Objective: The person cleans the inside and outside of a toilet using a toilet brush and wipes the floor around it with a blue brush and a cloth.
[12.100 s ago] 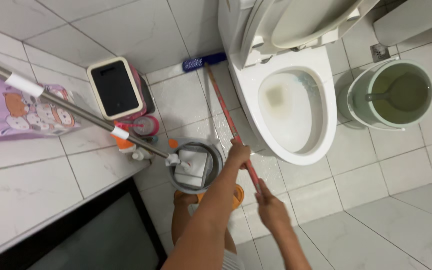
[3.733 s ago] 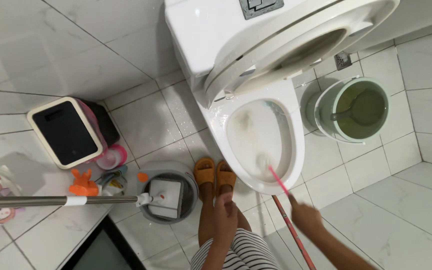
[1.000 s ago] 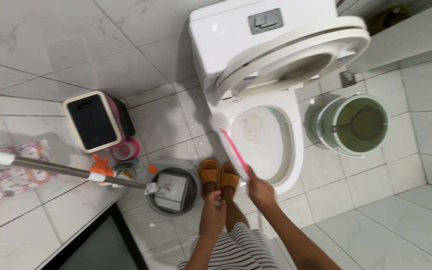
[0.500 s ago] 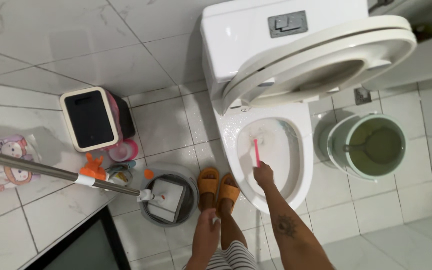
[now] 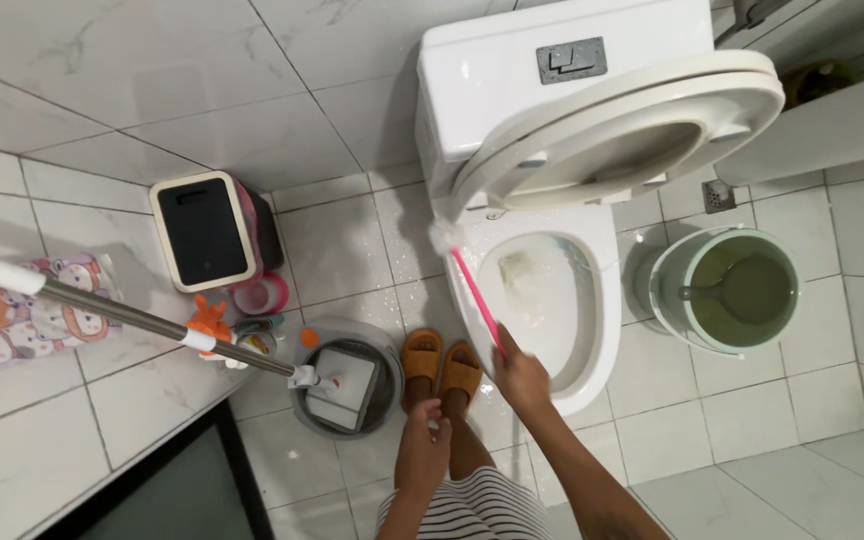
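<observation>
- Right hand (image 5: 520, 378) wrapped tight round the handle of the pink toilet brush (image 5: 474, 293).
- Half a second back the brush head was down in the toilet bowl (image 5: 542, 290); now it's out, bristles at the left rim (image 5: 464, 300) near the seat hinge.
- Reads as scrubbing shifted from basin to rim edge.
- Left hand (image 5: 422, 452) unchanged: resting on the thigh, fingers loosely curled, holding nothing.
- Mop bucket (image 5: 344, 385) and green pail (image 5: 737, 290) haven't moved.
</observation>
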